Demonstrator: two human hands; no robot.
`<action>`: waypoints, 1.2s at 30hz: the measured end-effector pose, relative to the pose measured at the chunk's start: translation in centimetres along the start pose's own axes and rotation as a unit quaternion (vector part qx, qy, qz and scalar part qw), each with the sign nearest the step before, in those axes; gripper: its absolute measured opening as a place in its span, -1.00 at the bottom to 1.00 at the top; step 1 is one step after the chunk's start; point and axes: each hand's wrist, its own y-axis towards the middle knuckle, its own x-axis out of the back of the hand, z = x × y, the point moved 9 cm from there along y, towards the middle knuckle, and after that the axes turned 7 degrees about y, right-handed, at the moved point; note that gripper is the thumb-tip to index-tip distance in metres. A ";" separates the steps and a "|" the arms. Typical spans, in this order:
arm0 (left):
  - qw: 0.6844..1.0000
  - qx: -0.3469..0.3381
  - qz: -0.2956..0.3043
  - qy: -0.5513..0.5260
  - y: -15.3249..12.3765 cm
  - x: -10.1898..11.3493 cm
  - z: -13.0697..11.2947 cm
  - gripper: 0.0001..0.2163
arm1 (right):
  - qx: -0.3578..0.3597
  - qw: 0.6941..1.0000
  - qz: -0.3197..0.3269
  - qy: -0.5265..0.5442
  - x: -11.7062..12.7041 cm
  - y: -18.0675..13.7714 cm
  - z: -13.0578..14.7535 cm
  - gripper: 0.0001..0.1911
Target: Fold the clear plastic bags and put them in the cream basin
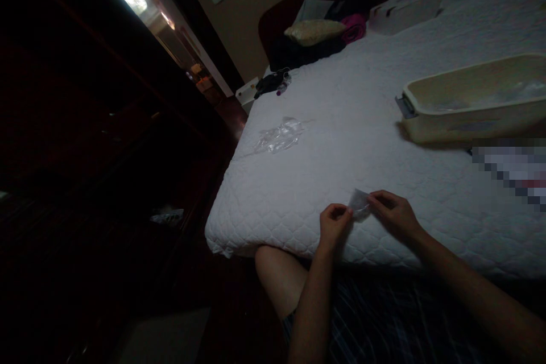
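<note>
Between my two hands is a small clear plastic bag (359,205), held just above the near edge of the white quilted mattress (341,153). My left hand (335,224) pinches its left edge between thumb and fingertips. On the other side, my right hand (394,211) grips the upper right corner in the same way. The bag looks flat; whether anything lies inside cannot be made out in the dim light. Farther off to the left, a crumpled clear plastic wrapper (281,135) lies on the mattress.
A long cream plastic bin (469,125) stands on the right, with clear plastic inside. At the headboard are a beige pillow (315,32), a magenta roll (354,28), dark cloth and a white box (405,11). Dark furniture fills the left, beside a lit doorway.
</note>
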 end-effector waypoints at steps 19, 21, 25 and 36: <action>0.993 0.073 0.032 -0.086 -0.2 -0.8 2.2 -0.58 | -0.081 0.996 0.001 0.041 0.4 0.6 -2.6 -0.59; 0.994 0.070 0.027 -0.080 -0.1 -0.7 2.5 -0.60 | -0.079 0.996 0.004 0.047 0.4 0.6 -2.9 -0.60; 0.996 0.064 0.026 -0.063 0.0 -0.7 3.0 -0.63 | -0.069 0.995 0.012 0.068 0.5 0.7 -2.8 -0.59; 0.997 0.061 0.029 -0.045 0.0 -0.8 3.0 -0.66 | -0.110 0.990 -0.004 0.085 0.6 0.8 -2.1 -0.53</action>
